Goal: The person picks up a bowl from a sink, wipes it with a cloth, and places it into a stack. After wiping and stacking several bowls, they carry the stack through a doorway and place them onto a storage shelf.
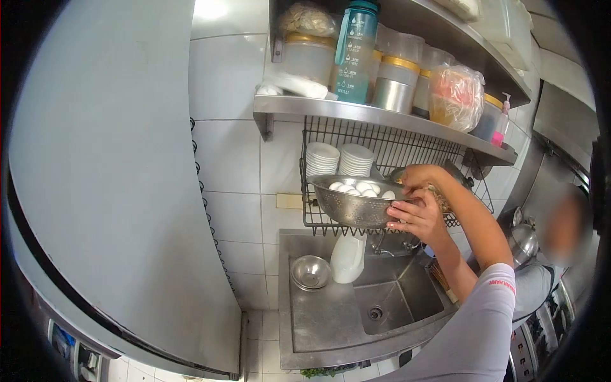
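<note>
Item: one grey perforated steel colander point(353, 209), wide and shallow, loaded with smooth white eggs point(363, 187); location, between and just left of the hands, before a black wire dish rack point(398, 137); whether the rack bears any weight cannot be told. Right hand point(417, 218): grasping, fingers spread along the outer wall at the colander's right end. Left hand point(421, 178): just above, bent over the same end, fingers curled downward; whether it grips the rim or something inside cannot be told. Principal hazard: both hands sit at one end, so the far end, away to the left of them, could dip if nothing beneath supports it; cause, off-centre hold. Second hazard: eggs heaped near the rim might roll out if the vessel tilts, and would probably crack in the stainless steel sink point(404, 299) below the hands. Third: a dropped colander could strike the glossy white jug point(347, 260), below and left of the hands, or the round steel bowl point(310, 272) farther left. Fourth: a push away from the person could jar the stacked white saucers point(323, 159) behind, left of the hands.
</note>
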Available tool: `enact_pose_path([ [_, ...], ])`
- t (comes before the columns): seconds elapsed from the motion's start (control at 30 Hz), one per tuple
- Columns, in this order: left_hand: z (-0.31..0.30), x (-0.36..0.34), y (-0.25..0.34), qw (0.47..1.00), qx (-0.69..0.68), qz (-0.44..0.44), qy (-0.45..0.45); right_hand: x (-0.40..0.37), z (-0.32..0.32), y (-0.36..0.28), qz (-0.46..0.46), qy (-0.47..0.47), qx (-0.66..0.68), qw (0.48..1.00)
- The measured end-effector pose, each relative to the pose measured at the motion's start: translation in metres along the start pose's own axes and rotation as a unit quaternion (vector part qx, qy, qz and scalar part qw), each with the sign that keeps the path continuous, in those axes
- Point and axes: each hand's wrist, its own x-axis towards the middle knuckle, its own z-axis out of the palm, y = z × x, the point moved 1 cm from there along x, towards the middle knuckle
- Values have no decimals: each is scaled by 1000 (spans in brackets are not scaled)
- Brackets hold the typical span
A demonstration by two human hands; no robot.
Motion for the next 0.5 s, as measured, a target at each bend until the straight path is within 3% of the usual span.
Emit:
enact_pose_path([
  [0.1,-8,-6,-14,1000,0,-13,9,-30,-13,-17,75,-33,160,984],
  [0.2,-23,-19,-42,999,2,-38,22,-67,-49,-54,123,20,48,991],
  [0.3,-48,-50,-97,995,3,-88,44,-96,-52,-71,-2,257,-86,962],
  [0.4,-88,-108,-179,983,-4,-169,76,-160,-67,-137,10,279,15,960],
  [0.5,-134,-201,-280,955,-30,-272,118,-221,-50,-192,-2,398,-2,918],
])
